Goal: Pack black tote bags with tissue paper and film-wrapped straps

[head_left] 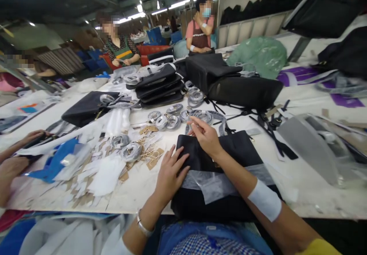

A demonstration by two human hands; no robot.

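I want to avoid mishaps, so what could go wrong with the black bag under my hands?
The black bag seems to overhang the near edge of the table; it might slide off if the left hand lifts. The right hand works close to the wrapped strap coils and could knock them.

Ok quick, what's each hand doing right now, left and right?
Left hand: open, flat on the black bag.
Right hand: fingers curled at the bag's far edge; a grip cannot be told.
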